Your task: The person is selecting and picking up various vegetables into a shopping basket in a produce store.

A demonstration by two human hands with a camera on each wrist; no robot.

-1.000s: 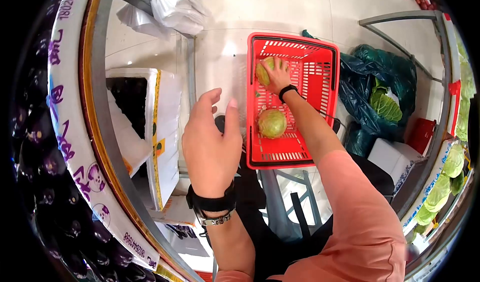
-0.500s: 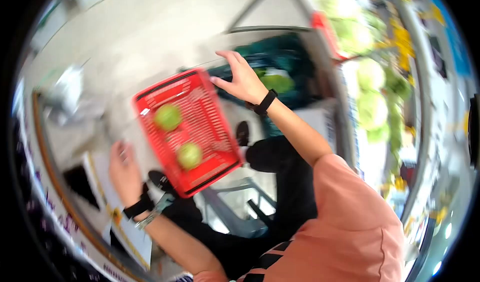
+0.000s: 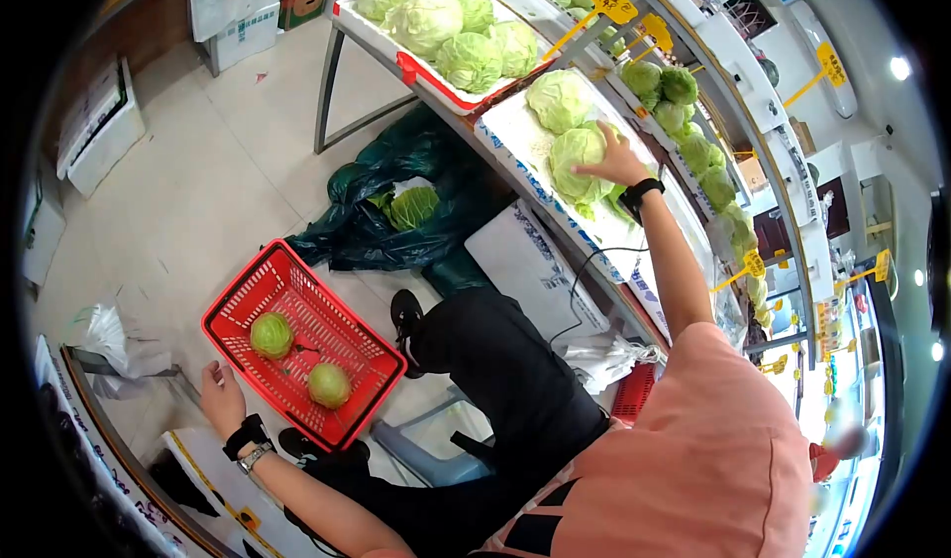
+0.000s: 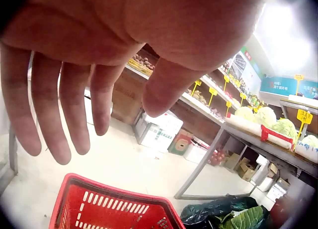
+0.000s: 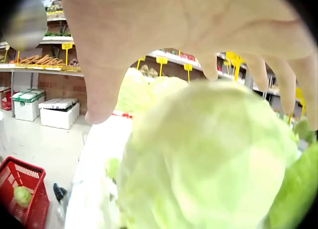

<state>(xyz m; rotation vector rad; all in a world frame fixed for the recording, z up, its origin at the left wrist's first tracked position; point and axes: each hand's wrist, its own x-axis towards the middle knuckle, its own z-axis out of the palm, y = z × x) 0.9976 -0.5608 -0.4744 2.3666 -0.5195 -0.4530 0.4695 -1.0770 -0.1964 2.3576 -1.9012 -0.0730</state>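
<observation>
My right hand (image 3: 622, 159) is spread over a pale green cabbage (image 3: 573, 167), its thumb on one side and its fingers on the other. In the right wrist view the palm arches just above that cabbage (image 5: 203, 159). It lies in a white foam tray (image 3: 515, 147) beside another cabbage (image 3: 558, 100). Down at the left, my left hand (image 3: 222, 399) hangs with relaxed fingers by the side of a red shopping basket (image 3: 238, 278), holding nothing. Two cabbages sit in the basket, one farther (image 3: 271, 335) and one nearer (image 3: 328, 386).
A second tray of several cabbages (image 3: 428, 23) stands farther along the rack. Beneath is a dark green plastic bag (image 3: 367, 196) with a leafy cabbage (image 3: 412, 207) in it. A grey stool (image 3: 426, 459) stands between the legs, and a white foam box (image 3: 535, 271) is under the rack.
My right hand has let go of a cabbage in the basket, lifted out and swung right to the tray. My left hand has lowered beside the basket. The view has turned right.
</observation>
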